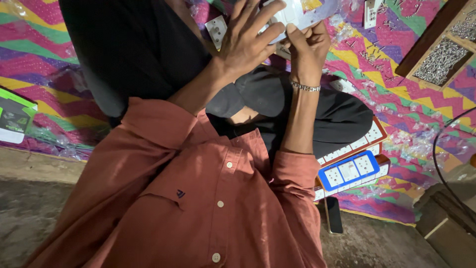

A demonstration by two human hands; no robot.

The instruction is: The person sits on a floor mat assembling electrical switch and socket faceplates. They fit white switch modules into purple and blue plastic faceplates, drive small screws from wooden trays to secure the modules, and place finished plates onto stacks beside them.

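Item in hand: I see a white switch plate [290, 15] at the top of the view, gripped by both hands, the left hand [248, 39] wrapping its fingers over its near side and the right hand [308, 47], with a metal bracelet [305, 87] at the wrist, closed on its lower edge. Around them I log a zigzag-patterned mat [396, 94], scattered screws [369, 54], a blue-framed socket board [348, 170] atop stacked boards just right of my rust shirt [208, 198], and a dark phone [333, 214] on the floor.

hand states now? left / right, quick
Left hand: fingers partly spread, gripping the white switch plate from the side.
Right hand: closed around the same plate's lower edge.
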